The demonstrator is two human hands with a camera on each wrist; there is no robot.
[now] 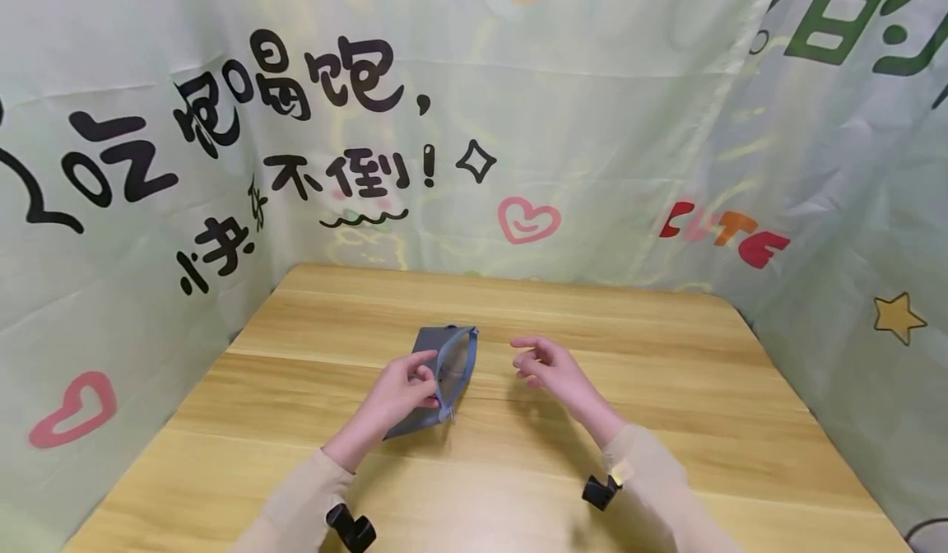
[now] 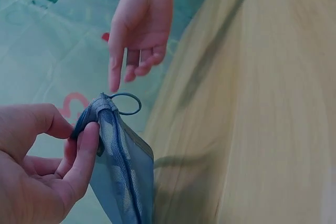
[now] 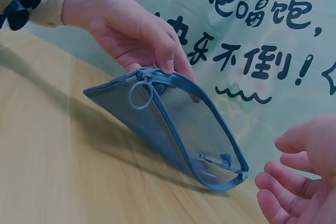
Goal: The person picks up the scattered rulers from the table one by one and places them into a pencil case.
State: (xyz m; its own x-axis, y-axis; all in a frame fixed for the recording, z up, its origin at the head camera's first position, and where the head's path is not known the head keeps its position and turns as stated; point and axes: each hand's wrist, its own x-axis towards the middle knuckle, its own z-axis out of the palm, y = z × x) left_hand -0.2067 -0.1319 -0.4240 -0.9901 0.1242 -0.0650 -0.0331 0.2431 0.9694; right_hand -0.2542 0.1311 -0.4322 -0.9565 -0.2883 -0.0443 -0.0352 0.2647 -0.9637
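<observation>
A blue zipper pouch (image 1: 426,341) with see-through sides is held tilted at the middle of the table, its mouth gaping toward the right. My left hand (image 1: 394,390) pinches the pouch's edge between thumb and fingers. At one end of the zipper hangs a ring-shaped pull (image 3: 131,98). Through the mouth, the right wrist view shows a small blue strip (image 3: 224,164) near the far end; I cannot tell what it is. My right hand (image 1: 550,369) hovers to the right of the pouch, apart from it, fingers loosely bent and holding nothing.
The wooden table (image 1: 637,347) has rounded far corners. Printed cloth walls (image 1: 592,125) with lettering, hearts and a star stand behind it and on both sides. A black wrist camera (image 1: 351,528) sits on the left sleeve, another (image 1: 601,492) on the right.
</observation>
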